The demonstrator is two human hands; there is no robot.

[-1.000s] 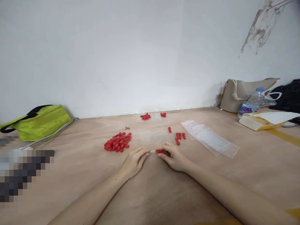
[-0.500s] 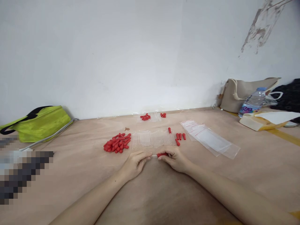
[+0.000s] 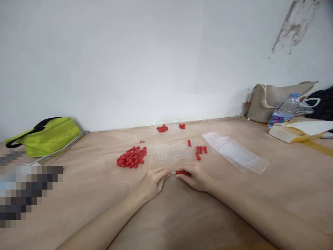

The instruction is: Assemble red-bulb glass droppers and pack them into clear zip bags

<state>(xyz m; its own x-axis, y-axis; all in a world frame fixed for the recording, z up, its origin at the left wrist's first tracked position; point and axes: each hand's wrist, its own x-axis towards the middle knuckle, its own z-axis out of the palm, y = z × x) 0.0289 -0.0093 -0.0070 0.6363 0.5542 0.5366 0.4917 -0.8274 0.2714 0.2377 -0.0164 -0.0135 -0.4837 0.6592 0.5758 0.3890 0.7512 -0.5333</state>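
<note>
My left hand (image 3: 154, 181) pinches a clear dropper tube (image 3: 173, 173), most of it covered by the fingers. In my right hand (image 3: 194, 176) is a red rubber bulb (image 3: 182, 172), closed between thumb and fingers. Tube and bulb meet end to end in the gap between the hands; how far one sits inside the other cannot be made out. Just beyond the hands lies a row of clear tubes (image 3: 169, 152). A heap of red bulbs (image 3: 131, 158) is at its left end, and several loose red bulbs (image 3: 199, 150) lie at its right end.
Clear zip bags (image 3: 235, 152) overlap on the right. Small groups of red bulbs (image 3: 162, 128) lie near the wall. A green pouch (image 3: 53, 137) stands at the left, with a grey cable beside it. Far right are a beige bag (image 3: 273, 100), a water bottle (image 3: 286, 109) and an opened packet (image 3: 286, 133).
The whole view has shifted slightly. Both hands keep their grip on tube and bulb, with hardly any movement relative to the table.
</note>
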